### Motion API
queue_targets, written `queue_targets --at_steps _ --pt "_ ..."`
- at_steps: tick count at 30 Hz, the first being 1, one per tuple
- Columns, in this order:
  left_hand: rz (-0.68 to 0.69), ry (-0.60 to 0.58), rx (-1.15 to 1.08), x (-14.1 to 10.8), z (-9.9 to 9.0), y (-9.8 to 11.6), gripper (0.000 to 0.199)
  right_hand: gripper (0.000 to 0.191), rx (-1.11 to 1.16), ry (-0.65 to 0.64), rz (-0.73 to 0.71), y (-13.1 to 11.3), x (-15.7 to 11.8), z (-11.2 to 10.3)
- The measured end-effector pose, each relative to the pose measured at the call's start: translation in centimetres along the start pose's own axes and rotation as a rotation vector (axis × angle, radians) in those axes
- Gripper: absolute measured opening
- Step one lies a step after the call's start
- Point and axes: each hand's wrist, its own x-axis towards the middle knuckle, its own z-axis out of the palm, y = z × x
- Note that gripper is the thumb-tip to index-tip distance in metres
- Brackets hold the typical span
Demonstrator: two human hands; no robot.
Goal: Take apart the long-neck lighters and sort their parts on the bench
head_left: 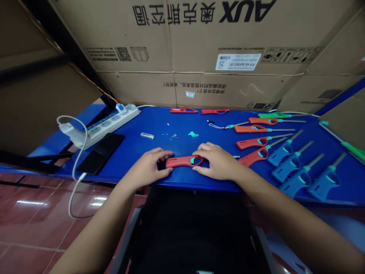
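Note:
My left hand and my right hand grip the two ends of a red utility lighter body near the table's front edge. A teal part shows in its loop, close to my right fingers. A thin metal tip pokes out beyond my right hand. Finished-looking orange-red lighters with metal nozzles lie to the right, beside several blue ones. Two red shell halves lie at the back, and small metal parts and teal pieces sit ahead of my hands.
The blue table holds a white power strip with a white cable and a black phone at left. Large cardboard boxes stand behind it. Green lighters lie at far right. A red tiled floor lies below.

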Motion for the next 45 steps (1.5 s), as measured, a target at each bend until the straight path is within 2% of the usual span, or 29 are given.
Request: queue_targets --at_steps 4,9,16,25,28,33,37,41,45 --pt "0.008 0.050 -0.059 -0.9 0.4 -0.3 0.032 0.058 -0.001 -0.034 -0.052 -0.9 1.8 0.5" --pt "0.005 0.021 -0.075 -0.8 0.8 0.1 0.029 0.029 0.015 -0.065 -0.151 -2.1 3.8 1.6" --pt "-0.007 0.013 -0.110 -0.6 0.7 -0.2 0.027 0.027 0.106 -0.061 -0.167 -2.1 3.8 1.5" --pt "-0.010 0.010 -0.136 -0.3 0.6 0.2 0.027 0.020 0.241 -0.064 -0.104 -1.6 4.2 1.4" --pt "-0.034 0.024 -0.144 -0.2 0.7 0.3 0.027 0.020 0.178 -0.100 -0.106 -1.8 4.5 0.7" --pt "-0.074 0.039 -0.157 -0.1 0.9 0.3 0.029 0.022 -0.080 -0.236 -0.113 -3.1 5.7 -1.1" --pt "-0.093 0.046 -0.137 0.0 0.9 0.4 0.028 0.022 -0.257 -0.259 -0.174 -3.8 6.4 -1.8" --pt "-0.061 0.048 -0.142 -0.1 1.0 0.3 0.028 0.031 -0.255 -0.251 -0.166 -3.9 6.1 -1.6" --pt "-0.061 0.067 -0.157 -0.3 1.0 0.1 0.032 0.032 -0.222 -0.198 -0.194 -3.0 5.5 -1.6"
